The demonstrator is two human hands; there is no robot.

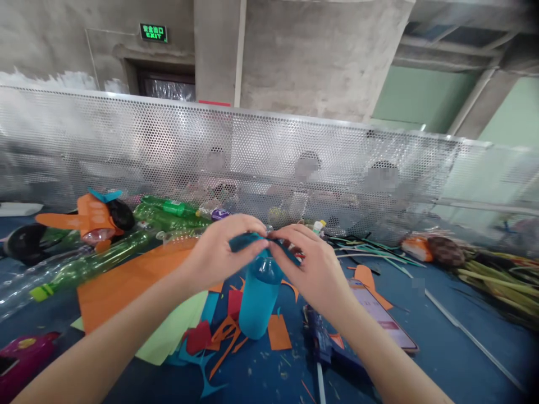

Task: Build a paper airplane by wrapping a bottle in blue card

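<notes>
- The left hand (217, 249) and the right hand (314, 264) both pinch the top of a blue bottle (257, 297), fingers curled shut
- Orange paper (126, 280) lies left of the hands; a phone (381, 317) lies under the right wrist

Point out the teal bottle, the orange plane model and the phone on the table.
teal bottle (257, 303): head view, lower body.
orange plane model (93, 216): head view, fuselage.
phone (381, 317): head view, screen.

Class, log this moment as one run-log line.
left hand: grips blue bottle top | right hand: fingers at same top | bottle: upright over paper scraps | phone: right of bottle
</notes>
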